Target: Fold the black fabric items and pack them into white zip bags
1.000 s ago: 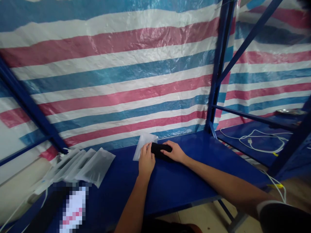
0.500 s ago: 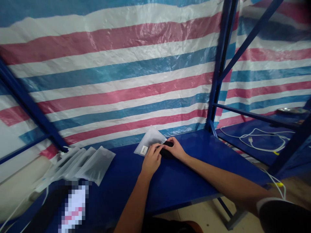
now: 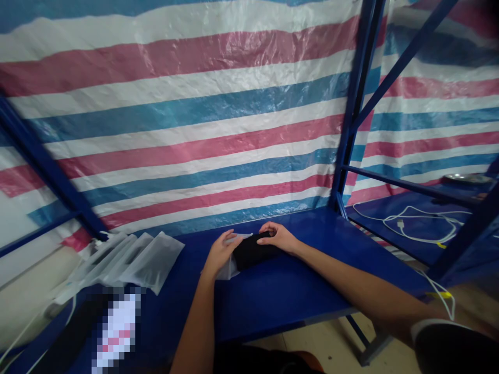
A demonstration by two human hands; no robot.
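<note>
A black item, soft-looking like folded cloth (image 3: 253, 252), lies on the blue table between my hands. My right hand (image 3: 281, 239) is closed around its right end, thumb on top and fingers on the far side. My left hand (image 3: 221, 252) grips a frosted clear plastic bag (image 3: 228, 271) at the item's left end. Part of the bag shows below that hand and part above it, against the black item. How far the item sits inside the bag I cannot tell, since my left hand covers that end.
Several frosted plastic bags (image 3: 152, 259) overlap at the table's left, some with dark contents. A blurred-out patch (image 3: 117, 327) lies near them. Blue metal posts (image 3: 346, 119) frame the table (image 3: 312, 280). White cables (image 3: 421, 223) lie on another blue surface at right. Striped sheeting hangs behind.
My left hand has moved left, away from my right hand. The bag has turned and come nearer, its label now out of sight. More of the black item shows.
</note>
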